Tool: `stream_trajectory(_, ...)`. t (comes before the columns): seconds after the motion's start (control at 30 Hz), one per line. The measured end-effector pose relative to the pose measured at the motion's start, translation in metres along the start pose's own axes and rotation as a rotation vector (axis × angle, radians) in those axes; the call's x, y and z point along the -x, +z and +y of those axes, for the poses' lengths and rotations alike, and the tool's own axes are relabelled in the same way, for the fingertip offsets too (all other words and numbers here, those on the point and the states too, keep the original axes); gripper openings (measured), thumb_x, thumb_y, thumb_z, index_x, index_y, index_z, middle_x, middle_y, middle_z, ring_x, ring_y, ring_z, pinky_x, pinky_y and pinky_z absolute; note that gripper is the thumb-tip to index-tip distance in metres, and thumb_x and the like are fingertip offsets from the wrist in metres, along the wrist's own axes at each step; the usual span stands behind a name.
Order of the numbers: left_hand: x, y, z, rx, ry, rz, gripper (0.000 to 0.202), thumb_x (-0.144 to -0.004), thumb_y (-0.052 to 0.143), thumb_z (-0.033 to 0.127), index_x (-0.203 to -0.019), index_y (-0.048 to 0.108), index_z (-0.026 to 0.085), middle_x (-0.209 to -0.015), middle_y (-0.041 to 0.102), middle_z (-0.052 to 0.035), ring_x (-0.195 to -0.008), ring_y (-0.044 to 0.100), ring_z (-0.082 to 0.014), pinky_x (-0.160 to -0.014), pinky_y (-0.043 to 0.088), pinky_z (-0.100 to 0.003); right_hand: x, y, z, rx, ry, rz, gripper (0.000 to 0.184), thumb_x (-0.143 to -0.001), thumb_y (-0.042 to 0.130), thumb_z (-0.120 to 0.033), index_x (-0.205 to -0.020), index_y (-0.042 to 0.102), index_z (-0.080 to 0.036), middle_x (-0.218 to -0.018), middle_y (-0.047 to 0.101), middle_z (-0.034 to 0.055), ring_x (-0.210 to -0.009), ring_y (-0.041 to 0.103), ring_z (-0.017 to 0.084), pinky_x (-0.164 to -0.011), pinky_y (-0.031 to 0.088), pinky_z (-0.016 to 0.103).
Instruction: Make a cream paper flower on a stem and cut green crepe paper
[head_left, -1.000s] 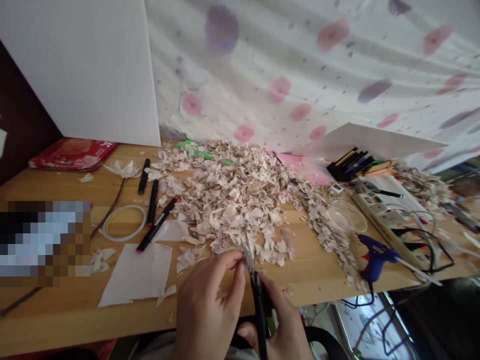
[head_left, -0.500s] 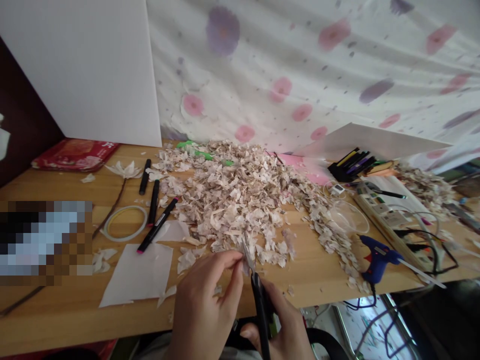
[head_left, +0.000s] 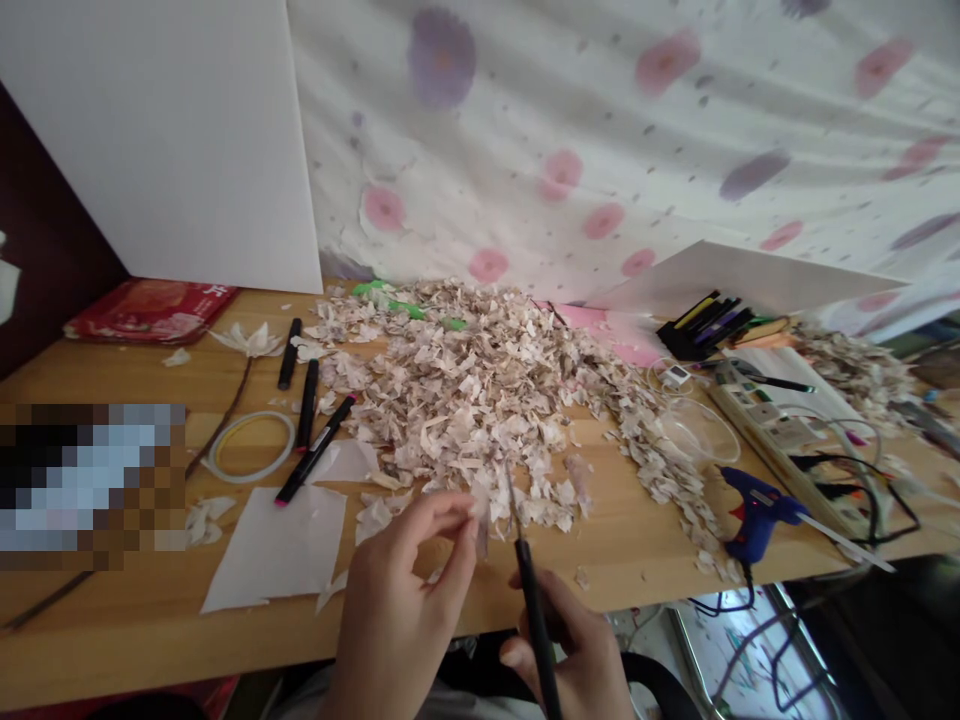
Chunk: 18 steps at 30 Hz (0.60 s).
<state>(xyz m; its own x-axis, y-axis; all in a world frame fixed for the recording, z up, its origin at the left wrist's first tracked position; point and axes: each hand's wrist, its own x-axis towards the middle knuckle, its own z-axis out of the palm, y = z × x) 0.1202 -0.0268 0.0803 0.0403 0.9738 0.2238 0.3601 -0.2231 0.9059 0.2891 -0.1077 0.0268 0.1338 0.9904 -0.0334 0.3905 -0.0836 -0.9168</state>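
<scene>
Between thumb and fingertips, my left hand (head_left: 409, 590) pinches a small, thin piece of paper (head_left: 482, 530) with a pale, slightly purple look. My right hand (head_left: 574, 640) grips a pair of scissors (head_left: 531, 590) with black handles; the narrow blades point away from me and look closed. A small gap lies between the blades and the paper piece. Just beyond both hands spreads a large heap of torn, off-white paper scraps (head_left: 465, 380). Left of my left hand a white paper sheet (head_left: 274, 550) lies flat on the wooden table (head_left: 150, 640).
Black markers (head_left: 315, 450), a tape roll (head_left: 214, 450) and a paper flower (head_left: 251, 342) on a stem lie to the left. On the right are a blue glue gun (head_left: 761, 515), a power strip (head_left: 780, 440) and a marker box (head_left: 697, 330). Cables hang past the table's front edge.
The scissors have moved right, away from the paper piece, and their blades have come together. My left hand has shifted slightly left, still pinching the piece.
</scene>
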Motion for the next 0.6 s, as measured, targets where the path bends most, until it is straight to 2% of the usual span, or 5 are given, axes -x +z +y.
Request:
stream_trajectory(0.1, 0.002, 0.003, -0.003, 0.068, -0.149, -0.034, 0.022, -0.087, 0.065, 0.033, -0.107, 0.064, 0.027, -0.079, 0.080, 0.0034, -0.071, 0.076, -0.0170, -0.066, 0.061, -0.025, -0.002, 0.003, -0.004, -0.219, 0.085, 0.088, 0.053, -0.074, 0.074, -0.064, -0.103, 0.069, -0.020, -0.066, 0.069, 0.0004, -0.054, 0.061, 0.017, -0.051, 0.046, 0.024)
stream_trajectory(0.23, 0.008, 0.008, -0.008, 0.127, -0.212, -0.086, 0.026, -0.085, 0.066, 0.034, -0.110, 0.066, 0.027, -0.085, 0.081, 0.0006, -0.081, 0.077, -0.0191, -0.071, 0.061, -0.027, -0.016, 0.010, -0.027, -0.398, 0.158, 0.249, 0.059, -0.064, 0.083, -0.062, -0.104, 0.064, -0.023, -0.082, 0.077, 0.0055, -0.073, 0.070, 0.023, -0.067, 0.054, 0.030)
stream_trajectory(0.4, 0.011, 0.009, -0.008, 0.171, -0.180, -0.169, 0.011, -0.086, 0.066, 0.031, -0.094, 0.073, 0.027, -0.087, 0.080, -0.0004, -0.077, 0.076, -0.0179, -0.063, 0.060, -0.023, -0.035, 0.013, -0.053, -0.477, 0.206, 0.336, 0.049, -0.063, 0.089, -0.042, -0.099, 0.061, -0.024, -0.085, 0.078, 0.0050, -0.069, 0.068, 0.021, -0.064, 0.056, 0.030)
stream_trajectory(0.53, 0.007, 0.007, -0.006, 0.106, -0.075, -0.231, 0.009, -0.085, 0.065, 0.024, -0.083, 0.074, 0.026, -0.079, 0.078, 0.0024, -0.073, 0.074, -0.0157, -0.067, 0.057, -0.024, -0.042, 0.013, -0.058, -0.553, 0.187, 0.295, 0.047, -0.061, 0.090, -0.036, -0.095, 0.061, -0.023, -0.080, 0.076, 0.0018, -0.063, 0.064, 0.015, -0.061, 0.053, 0.026)
stream_trajectory(0.6, 0.005, 0.007, -0.006, 0.103, -0.094, -0.268, 0.009, -0.085, 0.065, 0.023, -0.081, 0.073, 0.026, -0.079, 0.077, 0.0025, -0.075, 0.073, -0.0156, -0.069, 0.057, -0.024, -0.043, 0.012, -0.057, -0.545, 0.177, 0.267, 0.044, -0.062, 0.090, -0.036, -0.093, 0.062, -0.023, -0.072, 0.071, -0.0021, -0.061, 0.061, 0.014, -0.059, 0.050, 0.023)
